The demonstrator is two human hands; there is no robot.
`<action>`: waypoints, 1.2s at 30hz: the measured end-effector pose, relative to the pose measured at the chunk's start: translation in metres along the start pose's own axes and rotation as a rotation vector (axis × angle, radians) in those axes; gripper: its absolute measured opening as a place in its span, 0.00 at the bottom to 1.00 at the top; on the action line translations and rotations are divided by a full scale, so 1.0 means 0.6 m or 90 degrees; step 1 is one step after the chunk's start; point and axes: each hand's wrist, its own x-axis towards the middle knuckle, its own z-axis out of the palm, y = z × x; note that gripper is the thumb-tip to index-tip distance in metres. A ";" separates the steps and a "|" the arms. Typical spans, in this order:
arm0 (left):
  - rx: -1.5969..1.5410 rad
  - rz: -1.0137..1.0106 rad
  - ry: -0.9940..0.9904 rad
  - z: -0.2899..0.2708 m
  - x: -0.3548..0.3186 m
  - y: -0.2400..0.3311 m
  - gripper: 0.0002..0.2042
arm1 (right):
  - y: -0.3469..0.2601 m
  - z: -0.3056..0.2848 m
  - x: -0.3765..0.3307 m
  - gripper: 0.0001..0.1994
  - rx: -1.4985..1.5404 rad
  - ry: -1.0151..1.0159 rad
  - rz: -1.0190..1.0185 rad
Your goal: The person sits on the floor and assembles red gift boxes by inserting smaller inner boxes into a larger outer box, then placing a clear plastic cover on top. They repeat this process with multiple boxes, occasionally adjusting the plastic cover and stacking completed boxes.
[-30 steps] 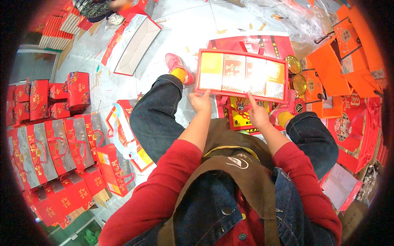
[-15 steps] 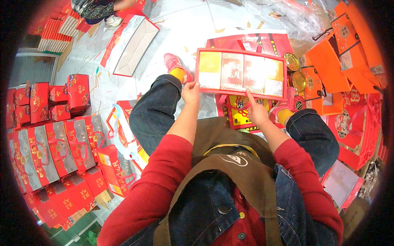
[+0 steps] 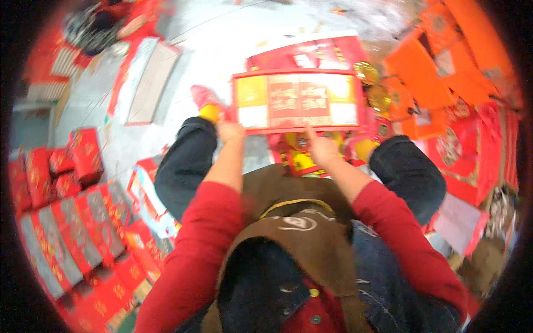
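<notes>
The person sits on the floor with legs apart and holds a flat red tray with compartments [image 3: 298, 100] in front of the body, at about 12 o'clock from the chest. The tray's long axis runs from 9 o'clock to 3 o'clock, across the view, and its open face shows yellow, red and white sections.

The left hand [image 3: 229, 131] is at the lower left corner of the tray, and its fingers seem closed on that corner; the picture is blurred, so I cannot tell how firm the hold is. The right hand [image 3: 322, 149] is under the lower edge, a little right of the middle. One finger points up toward 12 o'clock and touches the edge, and the other fingers look curled; whether they pinch the tray I cannot tell. So the tray lies above both hands, toward 12 o'clock from the fingers, and the left hand is nearer to an end of its long side, while the right end hangs free.

Directly behind the tray, at 12 o'clock, a bigger red gift box [image 3: 311, 53] lies open on the floor. At 8 o'clock from the left hand stand rows of red packages [image 3: 61, 233]. Orange cartons [image 3: 422, 66] are piled at 2 o'clock.
</notes>
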 end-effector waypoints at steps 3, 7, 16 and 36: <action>-0.058 0.125 -0.006 0.017 0.003 -0.019 0.18 | 0.018 -0.021 0.002 0.29 0.240 0.125 -0.099; 0.033 0.401 0.020 -0.063 -0.069 0.095 0.30 | 0.076 -0.084 0.026 0.25 0.148 0.455 -0.115; 0.240 0.524 -0.011 -0.025 -0.051 0.159 0.36 | 0.134 -0.093 0.138 0.36 -0.032 0.395 -0.029; -0.589 -0.254 -0.253 -0.026 -0.069 0.005 0.21 | 0.220 -0.043 0.096 0.29 1.031 0.136 0.347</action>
